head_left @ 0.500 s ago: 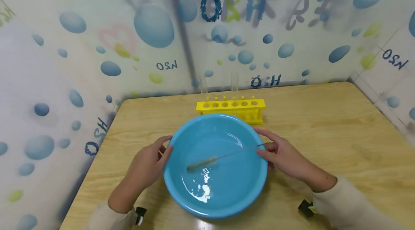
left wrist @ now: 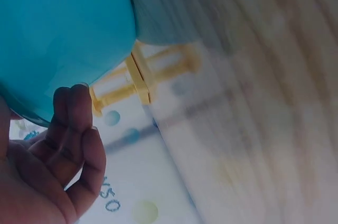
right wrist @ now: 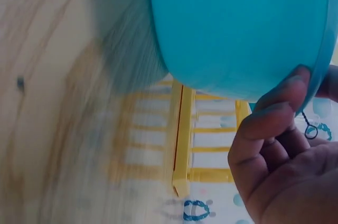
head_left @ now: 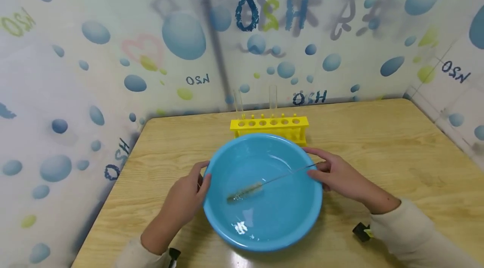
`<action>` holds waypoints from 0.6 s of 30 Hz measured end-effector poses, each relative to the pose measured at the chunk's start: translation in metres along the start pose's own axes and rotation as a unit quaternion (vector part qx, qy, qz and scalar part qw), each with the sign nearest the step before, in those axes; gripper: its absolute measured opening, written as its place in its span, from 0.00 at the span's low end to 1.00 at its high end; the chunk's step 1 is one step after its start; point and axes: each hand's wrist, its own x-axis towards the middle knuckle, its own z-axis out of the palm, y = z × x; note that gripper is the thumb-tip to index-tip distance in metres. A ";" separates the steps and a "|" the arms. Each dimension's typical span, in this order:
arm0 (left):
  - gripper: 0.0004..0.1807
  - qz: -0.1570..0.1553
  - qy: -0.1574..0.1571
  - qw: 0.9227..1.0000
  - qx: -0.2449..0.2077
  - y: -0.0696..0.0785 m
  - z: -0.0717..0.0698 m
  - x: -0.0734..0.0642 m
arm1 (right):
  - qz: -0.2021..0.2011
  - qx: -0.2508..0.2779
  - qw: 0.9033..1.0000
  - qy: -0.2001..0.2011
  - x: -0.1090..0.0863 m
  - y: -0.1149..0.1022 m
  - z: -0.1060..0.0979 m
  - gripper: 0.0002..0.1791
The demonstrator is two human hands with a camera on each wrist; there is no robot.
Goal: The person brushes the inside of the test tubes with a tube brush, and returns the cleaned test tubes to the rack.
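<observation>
A round blue bowl (head_left: 264, 246) is at the front of the wooden table (head_left: 378, 133), near the middle. I can't tell if its bottom touches the wood. It is wide and smooth with a rounded rim, and bright white spots shine inside. It looks like there is clear water in it.

A brush (head_left: 243, 193) lies across the inside of the bowl. Its fuzzy, light brown end is left of the middle. Its thin wire handle slants up to the right and goes over the rim, and the tip has a little round loop (right wrist: 310, 130).

The left hand (head_left: 185, 198) pinches the left rim, thumb on top and bent fingers outside, side by side. The right hand (head_left: 342, 175) pinches the right rim the same way, with its fingers curled beneath. The wire pokes out right beside that hand.

Just behind the bowl is a yellow rack (head_left: 268, 123) with a row of six round holes and little pegs at the back. Two see-through tubes (head_left: 273, 98) stick up there, and the left one leans a bit. I can't tell if they sit in holes or on pegs.
</observation>
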 end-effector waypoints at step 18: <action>0.26 0.011 0.024 0.994 0.104 0.022 0.007 0.001 | -0.019 -0.041 0.999 0.029 0.001 0.009 -0.021 0.36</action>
